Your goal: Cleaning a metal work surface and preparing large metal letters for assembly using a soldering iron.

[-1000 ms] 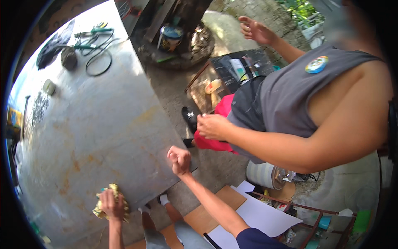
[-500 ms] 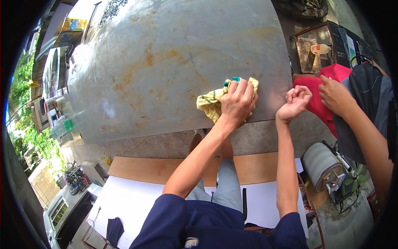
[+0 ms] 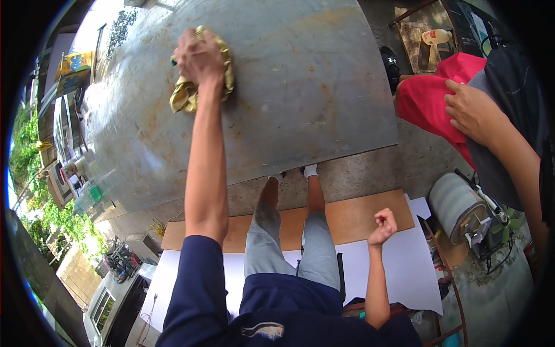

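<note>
My left hand [image 3: 199,55] is stretched far out over a large grey, rust-stained metal sheet [image 3: 300,98] and presses down on a crumpled yellow rag [image 3: 188,92], fingers closed on it. My right hand [image 3: 384,222] hangs as a loose fist off the sheet, above a brown board, holding nothing. My legs in grey trousers and white socks stand at the sheet's near edge.
Another person stands at the right, a hand [image 3: 474,110] resting on red cloth [image 3: 428,98]. A grey cylindrical machine [image 3: 457,202] sits on the ground at the right. A brown board [image 3: 347,217] and a white sheet [image 3: 404,266] lie underfoot. A plastic bottle [image 3: 436,36] is far right.
My left hand has pushed the rag farther out across the metal sheet, arm now straight. My right hand has left the sheet's edge and drawn back toward my body.
</note>
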`<state>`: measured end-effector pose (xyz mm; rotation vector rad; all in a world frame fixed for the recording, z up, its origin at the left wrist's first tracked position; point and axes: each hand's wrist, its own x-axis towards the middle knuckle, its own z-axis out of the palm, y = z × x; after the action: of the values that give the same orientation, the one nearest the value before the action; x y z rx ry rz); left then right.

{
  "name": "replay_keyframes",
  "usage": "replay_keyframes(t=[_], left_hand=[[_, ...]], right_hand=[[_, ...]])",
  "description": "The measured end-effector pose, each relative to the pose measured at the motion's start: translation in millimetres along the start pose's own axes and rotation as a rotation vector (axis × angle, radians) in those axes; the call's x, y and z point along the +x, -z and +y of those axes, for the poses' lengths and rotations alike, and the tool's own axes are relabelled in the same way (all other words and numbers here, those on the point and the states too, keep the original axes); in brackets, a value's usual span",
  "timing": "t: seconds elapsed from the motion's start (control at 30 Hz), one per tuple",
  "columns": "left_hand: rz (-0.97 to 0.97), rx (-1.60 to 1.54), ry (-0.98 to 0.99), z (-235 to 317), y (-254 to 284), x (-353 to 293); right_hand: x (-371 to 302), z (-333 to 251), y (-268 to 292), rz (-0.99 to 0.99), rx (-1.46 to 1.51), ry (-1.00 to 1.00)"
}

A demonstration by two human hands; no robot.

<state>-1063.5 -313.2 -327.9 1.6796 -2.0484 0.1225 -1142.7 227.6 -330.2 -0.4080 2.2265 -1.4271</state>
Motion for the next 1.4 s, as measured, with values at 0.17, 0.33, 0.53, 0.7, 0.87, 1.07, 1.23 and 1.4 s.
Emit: replay_keyframes(t=[0.17, 0.33, 0.53, 0.7, 0.87, 1.07, 1.23, 1.4], left_hand=[[-0.166, -0.452, -0.512, 155, 19, -131], [-0.333, -0.527, -0.891, 91, 56, -150], [-0.011, -0.064, -0.183, -65, 20, 2], [0.004, -0.113, -0.23, 63, -16, -15], [-0.281, -0.561, -0.769, 172, 13, -133], [-0.283, -0.56, -1.043, 117, 17, -67], [-0.194, -0.424, -0.408, 152, -37, 19], [-0.137, -0.525, -0.566, 185, -17, -58]], right_hand=[[-2, 9, -78, -0.2, 0.026, -0.122], [8, 40, -37, -0.298, -0.157, -0.057], [-56, 84, 105, 0.063, -0.396, -0.385], [-102, 99, 85, 0.149, -0.548, -0.58], [-75, 66, -34, -0.422, -0.283, -0.476], [-40, -2, -56, -0.424, -0.081, -0.402], [-60, 32, -27, -0.169, -0.203, -0.567], [-123, 79, -22, -0.223, -0.353, -0.681]])
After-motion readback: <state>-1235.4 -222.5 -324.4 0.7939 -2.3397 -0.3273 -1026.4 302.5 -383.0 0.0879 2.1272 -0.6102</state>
